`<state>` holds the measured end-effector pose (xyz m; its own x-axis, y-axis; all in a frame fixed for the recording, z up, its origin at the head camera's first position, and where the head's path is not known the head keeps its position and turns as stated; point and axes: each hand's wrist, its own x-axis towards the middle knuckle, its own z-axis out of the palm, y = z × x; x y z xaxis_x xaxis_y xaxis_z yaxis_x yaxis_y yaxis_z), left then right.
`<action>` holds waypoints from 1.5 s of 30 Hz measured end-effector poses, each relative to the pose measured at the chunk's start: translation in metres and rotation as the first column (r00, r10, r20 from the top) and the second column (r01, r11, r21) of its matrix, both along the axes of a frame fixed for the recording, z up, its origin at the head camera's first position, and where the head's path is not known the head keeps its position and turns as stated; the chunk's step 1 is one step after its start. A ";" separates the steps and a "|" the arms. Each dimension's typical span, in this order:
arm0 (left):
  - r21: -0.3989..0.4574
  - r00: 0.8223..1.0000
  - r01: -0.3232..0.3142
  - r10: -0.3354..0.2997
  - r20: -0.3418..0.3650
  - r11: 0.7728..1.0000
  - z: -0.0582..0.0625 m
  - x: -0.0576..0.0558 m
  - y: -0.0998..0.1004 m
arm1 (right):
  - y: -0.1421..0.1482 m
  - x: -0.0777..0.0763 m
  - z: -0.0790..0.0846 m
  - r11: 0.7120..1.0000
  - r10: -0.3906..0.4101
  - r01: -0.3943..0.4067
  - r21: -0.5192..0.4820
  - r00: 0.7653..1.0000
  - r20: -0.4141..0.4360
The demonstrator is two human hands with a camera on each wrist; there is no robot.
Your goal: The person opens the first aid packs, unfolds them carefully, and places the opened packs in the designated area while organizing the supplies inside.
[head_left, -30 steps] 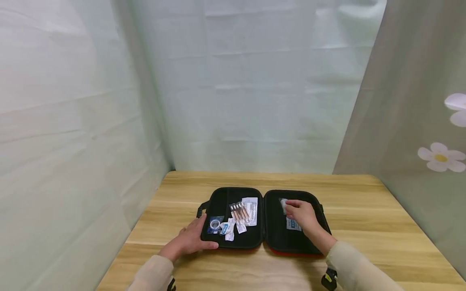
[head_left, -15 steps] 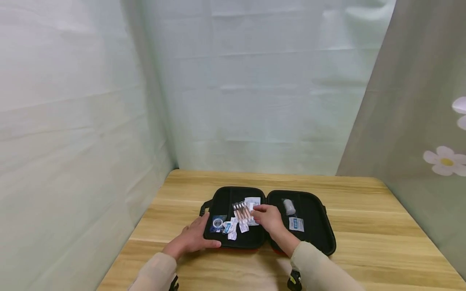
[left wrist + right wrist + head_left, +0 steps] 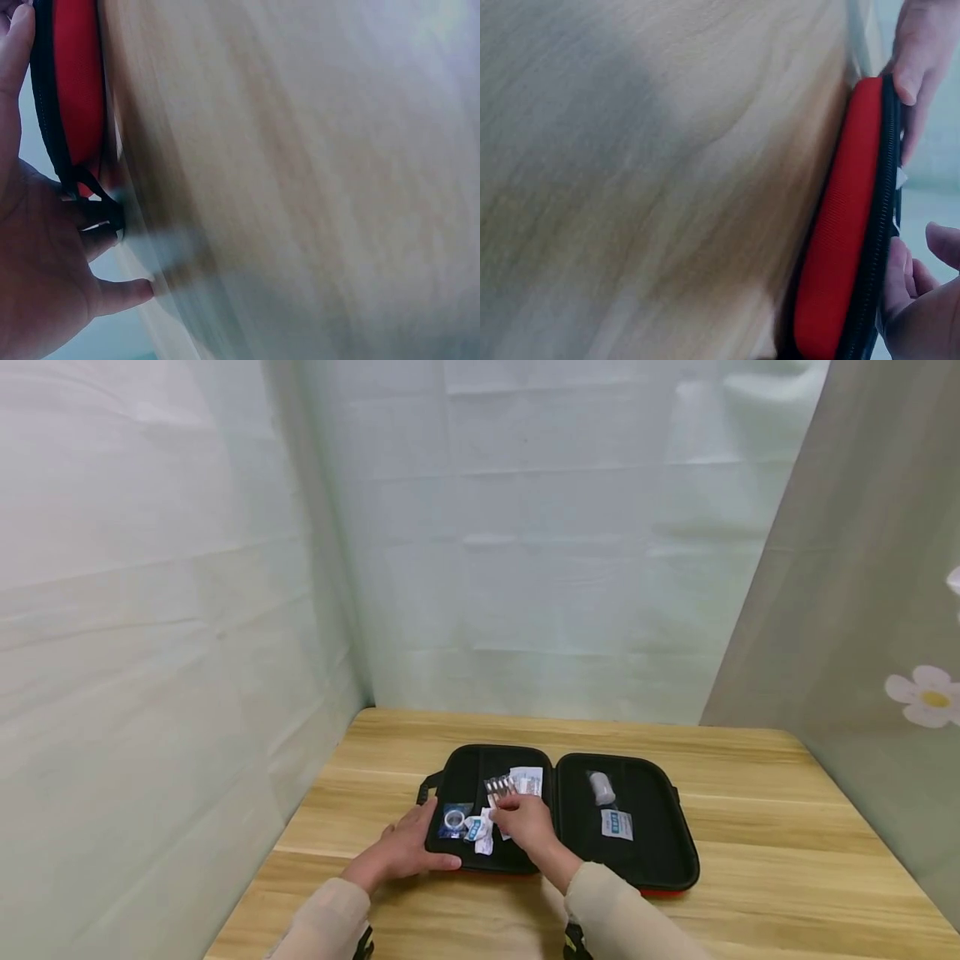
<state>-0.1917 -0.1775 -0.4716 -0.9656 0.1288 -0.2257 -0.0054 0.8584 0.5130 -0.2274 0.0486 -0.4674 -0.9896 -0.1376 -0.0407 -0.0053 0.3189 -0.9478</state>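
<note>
Resting at the left side of the open case [image 3: 660, 831], the left hand [image 3: 401, 847] is seen with fingers spread, its thumb laid on the near rim. The right hand [image 3: 528, 827] is held at the swab packet [image 3: 498, 787]; whether it is pinched cannot be told. Small packets [image 3: 480, 839] are grouped just left of that hand. Farther back, a white sachet [image 3: 528, 779] is set beside the swab packet, and a white roll [image 3: 602, 788] is laid farther right.
</note>
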 end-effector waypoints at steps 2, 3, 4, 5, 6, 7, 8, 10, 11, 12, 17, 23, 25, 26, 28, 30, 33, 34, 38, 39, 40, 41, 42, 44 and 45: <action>0.001 1.000 0.002 -0.002 -0.002 1.000 -0.001 -0.001 0.001 | -0.001 0.000 -0.001 1.000 -0.010 0.010 0.010 1.000 0.000; 0.000 1.000 0.003 -0.003 -0.002 1.000 -0.001 -0.001 0.001 | -0.001 0.000 -0.002 1.000 -0.013 0.013 0.018 1.000 0.002; -0.001 1.000 0.002 -0.002 0.000 1.000 -0.001 -0.001 0.002 | -0.001 0.001 -0.003 1.000 -0.016 0.016 0.025 1.000 0.001; -0.001 1.000 0.002 -0.002 0.001 1.000 -0.001 -0.001 0.002 | -0.001 0.001 -0.005 0.999 -0.017 0.017 0.030 1.000 0.000; 0.001 1.000 0.002 -0.002 0.003 1.000 -0.002 -0.001 0.003 | -0.002 0.001 -0.006 0.999 -0.017 0.017 0.034 1.000 0.001; 0.002 1.000 0.002 -0.002 0.006 1.000 -0.002 -0.001 0.003 | -0.002 0.001 -0.008 0.999 -0.015 0.015 0.039 1.000 0.001; 0.003 1.000 0.002 -0.002 0.010 1.000 -0.002 -0.001 0.004 | -0.002 0.001 -0.009 0.999 -0.013 0.013 0.043 1.000 0.002; 0.006 1.000 0.002 -0.002 0.014 1.000 -0.002 -0.002 0.004 | -0.003 0.002 -0.012 0.999 -0.007 0.007 0.049 1.000 0.000; 0.006 1.000 0.001 -0.001 0.018 1.000 -0.002 -0.002 0.005 | -0.003 0.002 -0.013 0.999 -0.002 0.002 0.051 1.000 -0.001; 0.005 1.000 0.003 -0.003 0.019 1.000 -0.003 -0.002 0.005 | -0.004 0.003 -0.014 0.999 0.003 -0.003 0.052 1.000 -0.001; -0.003 1.000 0.015 -0.015 0.011 1.000 -0.004 -0.001 0.006 | -0.007 0.007 -0.017 0.997 0.014 -0.012 0.072 1.000 -0.025; -0.007 1.000 0.026 -0.026 0.004 1.000 -0.004 -0.002 0.007 | -0.008 0.005 -0.021 0.994 -0.003 0.007 0.106 0.999 -0.040; -0.009 1.000 0.027 -0.027 0.003 1.000 -0.005 -0.003 0.007 | -0.008 0.005 -0.020 0.993 -0.006 0.010 0.115 0.999 -0.038; -0.012 1.000 0.028 -0.028 0.002 1.000 -0.005 -0.004 0.007 | -0.008 0.005 -0.020 0.993 -0.009 0.013 0.115 0.999 -0.038; -0.015 1.000 0.030 -0.030 0.001 0.999 -0.005 -0.004 0.007 | -0.007 0.006 -0.019 0.994 -0.016 0.020 0.106 0.999 -0.033; -0.012 1.000 0.029 -0.029 0.002 1.000 -0.004 -0.005 0.008 | -0.006 0.005 -0.018 0.996 -0.025 0.027 0.082 0.999 -0.022; -0.008 1.000 0.029 -0.029 -0.001 1.000 -0.004 -0.004 0.007 | -0.005 0.005 -0.016 0.999 -0.040 0.040 0.027 0.999 0.001; -0.004 1.000 0.030 -0.030 -0.004 1.000 -0.003 -0.004 0.007 | -0.004 0.005 -0.015 0.999 -0.043 0.043 0.009 0.999 0.014; -0.005 1.000 0.018 -0.018 -0.011 1.000 -0.002 -0.001 0.003 | -0.002 0.005 -0.012 0.998 -0.034 0.036 -0.049 0.998 0.054; -0.006 1.000 0.013 -0.013 -0.012 1.000 -0.001 0.000 0.002 | -0.002 0.004 -0.011 0.998 -0.028 0.032 -0.061 0.998 0.061; -0.008 1.000 0.008 -0.008 -0.013 1.000 -0.001 0.000 0.002 | -0.001 0.004 -0.010 0.997 -0.022 0.027 -0.073 0.998 0.065; -0.011 1.000 0.004 -0.004 -0.014 1.000 0.000 0.001 0.001 | -0.001 0.004 -0.009 0.996 -0.016 0.021 -0.083 0.998 0.066; -0.010 1.000 0.001 -0.001 -0.015 1.000 0.000 0.001 0.000 | -0.002 0.003 -0.009 0.996 -0.009 0.015 -0.090 0.998 0.060; -0.011 1.000 0.004 -0.004 -0.014 1.000 0.000 0.001 0.000 | -0.002 0.003 -0.009 0.994 0.000 0.007 -0.110 0.998 0.063; -0.012 1.000 0.006 -0.007 -0.012 1.000 0.000 0.001 0.000 | -0.002 0.003 -0.009 0.992 0.005 0.004 -0.124 0.998 0.066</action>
<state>-0.1909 -0.1778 -0.4719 -0.9675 0.1326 -0.2152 0.0065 0.8642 0.5031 -0.2242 0.0464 -0.4766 -0.9853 -0.1461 -0.0884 0.0583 0.1990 -0.9783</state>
